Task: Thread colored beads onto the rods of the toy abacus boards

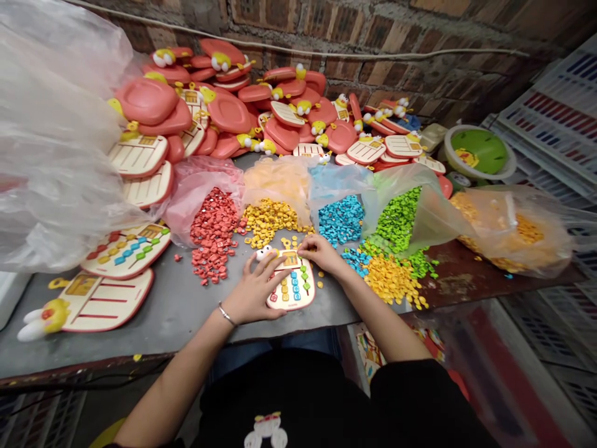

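In front of me on the grey tabletop lies a cream toy board (293, 305) with a red edge, white bulging eyes and rows of red, yellow, blue and green buttons. My left hand (252, 291) grips its left side, fingers over the upper part and thumb along the lower edge. At the board's upper right corner, my right hand (323, 254) has its thumb and fingertips pinched together. Whatever is between them is too small to make out. Just behind the board are loose yellow pieces (289, 241), and green buttons (304, 274) sit in its right row.
Red pieces (213, 221), yellow pieces (270, 218), blue pieces (341, 218) and green pieces (398, 214) spill from plastic bags. More yellow pieces (390, 280) lie right. Red-backed boards (228, 112) pile up behind. Two boards (109, 305) lie left, beside a large plastic bag (51, 137).
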`<act>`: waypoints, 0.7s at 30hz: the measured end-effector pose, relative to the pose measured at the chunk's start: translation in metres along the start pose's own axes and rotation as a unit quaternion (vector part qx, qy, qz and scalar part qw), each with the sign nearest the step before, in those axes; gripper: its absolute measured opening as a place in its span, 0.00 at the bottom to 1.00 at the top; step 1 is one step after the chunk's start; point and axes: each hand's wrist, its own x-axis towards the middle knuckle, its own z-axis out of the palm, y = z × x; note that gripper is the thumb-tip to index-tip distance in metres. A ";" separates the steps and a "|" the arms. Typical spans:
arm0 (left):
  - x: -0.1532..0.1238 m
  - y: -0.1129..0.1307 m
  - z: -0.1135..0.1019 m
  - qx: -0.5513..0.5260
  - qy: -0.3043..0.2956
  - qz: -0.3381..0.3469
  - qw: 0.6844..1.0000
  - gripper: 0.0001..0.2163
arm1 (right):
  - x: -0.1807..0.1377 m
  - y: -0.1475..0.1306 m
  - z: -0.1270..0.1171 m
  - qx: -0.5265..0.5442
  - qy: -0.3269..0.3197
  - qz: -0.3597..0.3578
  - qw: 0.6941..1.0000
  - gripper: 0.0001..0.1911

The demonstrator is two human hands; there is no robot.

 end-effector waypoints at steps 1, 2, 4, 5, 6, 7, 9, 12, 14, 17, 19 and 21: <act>0.000 0.000 0.000 0.001 -0.001 0.000 1.000 0.39 | -0.001 -0.001 -0.002 -0.006 -0.013 -0.006 1.000 0.04; 0.000 0.000 0.000 0.003 -0.001 0.000 1.000 0.39 | -0.002 -0.003 -0.004 -0.015 -0.025 -0.014 0.999 0.04; 0.000 0.000 0.000 0.005 0.000 0.000 1.000 0.40 | -0.009 -0.008 -0.010 -0.029 -0.037 -0.024 0.999 0.07; 0.000 0.000 0.000 0.005 0.001 0.000 1.000 0.39 | -0.013 -0.010 -0.013 -0.026 -0.032 -0.021 0.999 0.09; -0.001 0.000 0.000 0.005 0.002 0.000 1.000 0.39 | -0.016 -0.011 -0.015 -0.020 -0.016 -0.013 1.000 0.11; -0.001 0.000 0.001 0.004 0.002 0.000 1.000 0.39 | -0.019 -0.012 -0.018 -0.016 0.008 -0.003 1.000 0.11; -0.001 0.000 0.000 0.000 0.001 0.001 1.000 0.39 | -0.021 -0.012 -0.021 -0.032 0.057 0.004 0.998 0.05; -0.001 0.000 -0.001 -0.004 0.001 -0.001 1.000 0.39 | -0.016 -0.008 -0.020 -0.118 0.073 -0.033 0.990 0.06; 0.000 0.001 -0.002 0.000 0.001 -0.003 1.000 0.39 | -0.011 -0.004 -0.018 -0.179 0.052 -0.066 0.980 0.08; 0.000 0.001 -0.002 0.004 0.001 -0.003 1.000 0.39 | -0.006 0.000 -0.013 -0.255 0.025 -0.093 0.962 0.09; 0.000 0.001 -0.002 0.001 0.000 -0.002 1.000 0.39 | -0.005 0.001 -0.012 -0.281 0.016 -0.100 0.954 0.09; 0.000 0.000 -0.001 -0.001 -0.001 -0.002 1.000 0.38 | -0.005 0.002 -0.011 -0.286 0.011 -0.105 0.953 0.08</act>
